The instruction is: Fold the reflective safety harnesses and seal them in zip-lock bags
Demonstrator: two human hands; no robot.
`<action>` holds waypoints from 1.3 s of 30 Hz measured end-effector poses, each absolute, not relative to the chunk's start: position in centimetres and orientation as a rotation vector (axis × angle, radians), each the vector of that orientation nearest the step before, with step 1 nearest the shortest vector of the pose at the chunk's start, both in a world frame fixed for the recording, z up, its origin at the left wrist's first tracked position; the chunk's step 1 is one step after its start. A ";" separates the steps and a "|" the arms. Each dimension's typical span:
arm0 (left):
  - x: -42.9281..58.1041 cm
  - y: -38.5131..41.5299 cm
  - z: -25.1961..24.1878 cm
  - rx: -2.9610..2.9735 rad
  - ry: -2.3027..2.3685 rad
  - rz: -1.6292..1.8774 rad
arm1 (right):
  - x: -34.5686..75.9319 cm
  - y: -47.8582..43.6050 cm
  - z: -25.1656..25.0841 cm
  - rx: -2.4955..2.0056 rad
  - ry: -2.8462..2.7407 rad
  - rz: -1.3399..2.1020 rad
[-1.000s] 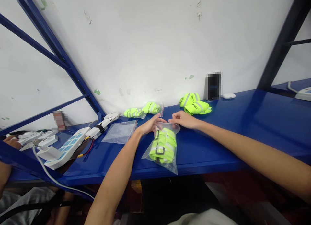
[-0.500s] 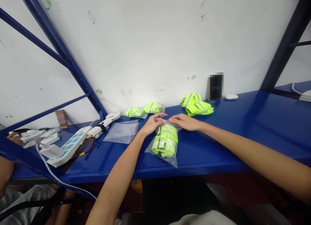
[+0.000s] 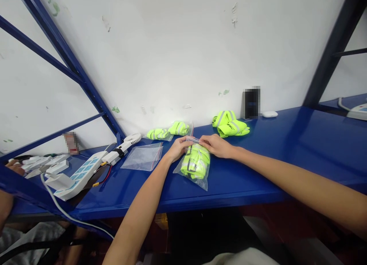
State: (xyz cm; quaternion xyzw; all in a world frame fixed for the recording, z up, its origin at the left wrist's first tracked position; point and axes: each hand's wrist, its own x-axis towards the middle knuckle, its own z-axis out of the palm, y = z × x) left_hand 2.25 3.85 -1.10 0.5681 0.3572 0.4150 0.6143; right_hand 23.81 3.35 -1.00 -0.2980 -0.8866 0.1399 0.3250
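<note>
A clear zip bag [image 3: 204, 183] lies on the blue table before me, with a rolled neon-yellow reflective vest [image 3: 196, 162] inside it. My left hand [image 3: 179, 148] pinches the left end of the bag's top edge. At the right end of that same edge, my right hand [image 3: 218, 144] is closed on the plastic, thumb and fingers together. The top strip shows between the two hands. Left of my left wrist lie flat clear zip bags [image 3: 142, 157] with a red line along one edge.
Bagged yellow rolls [image 3: 157, 133] lie by the wall, and loose yellow rolls [image 3: 233, 127] sit farther right. A dark phone [image 3: 251, 103] leans near a white case [image 3: 270, 114]. A power strip [image 3: 83, 175], small fan [image 3: 132, 138] and another person's hand [image 3: 15, 167] are at left.
Both hands have closed from a looser, spread pose into pinches on the bag's top edge. That edge now stands up between them, and the bag's lower end has shifted slightly.
</note>
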 end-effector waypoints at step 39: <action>3.1 3.6 -1.5 1.804 0.849 1.116 | 24.0 4.4 -1.2 -0.855 -2.020 1.015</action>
